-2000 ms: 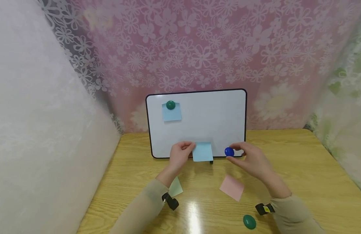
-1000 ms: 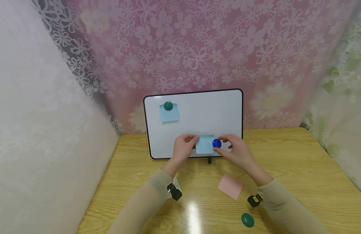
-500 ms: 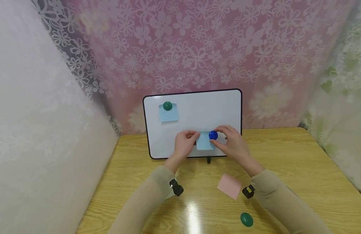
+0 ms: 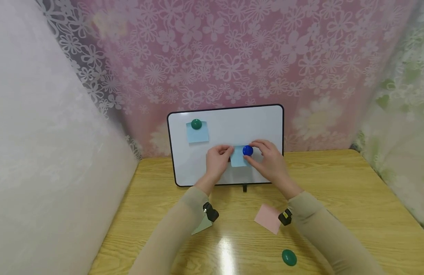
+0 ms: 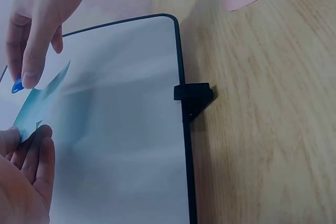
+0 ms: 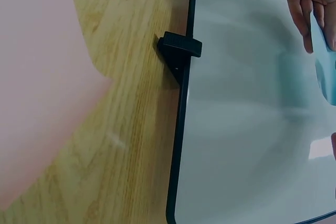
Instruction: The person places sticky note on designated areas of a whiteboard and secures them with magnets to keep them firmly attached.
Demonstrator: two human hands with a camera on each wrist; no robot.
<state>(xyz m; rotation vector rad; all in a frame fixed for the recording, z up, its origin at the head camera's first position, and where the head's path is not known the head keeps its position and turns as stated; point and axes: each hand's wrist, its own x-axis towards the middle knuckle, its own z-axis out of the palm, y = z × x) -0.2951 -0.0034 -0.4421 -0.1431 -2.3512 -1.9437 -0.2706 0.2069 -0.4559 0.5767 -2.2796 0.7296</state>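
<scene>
A white magnetic board stands at the back of the wooden table. My left hand pinches the left edge of a light blue note and holds it flat against the board's lower middle. My right hand grips a blue magnet at the note's upper right corner. In the left wrist view the left hand pinches the note, and a sliver of the blue magnet shows under the right hand's fingertips. Another blue note hangs at the board's upper left under a green magnet.
A pink note lies on the table by my right forearm, and a pale green note lies partly under my left arm. A loose green magnet sits near the front. The board's black foot juts forward. Flowered curtains enclose the table.
Both hands rose up the board with the blue note and the blue magnet. The magnet moved left from beside the note onto its upper right corner.
</scene>
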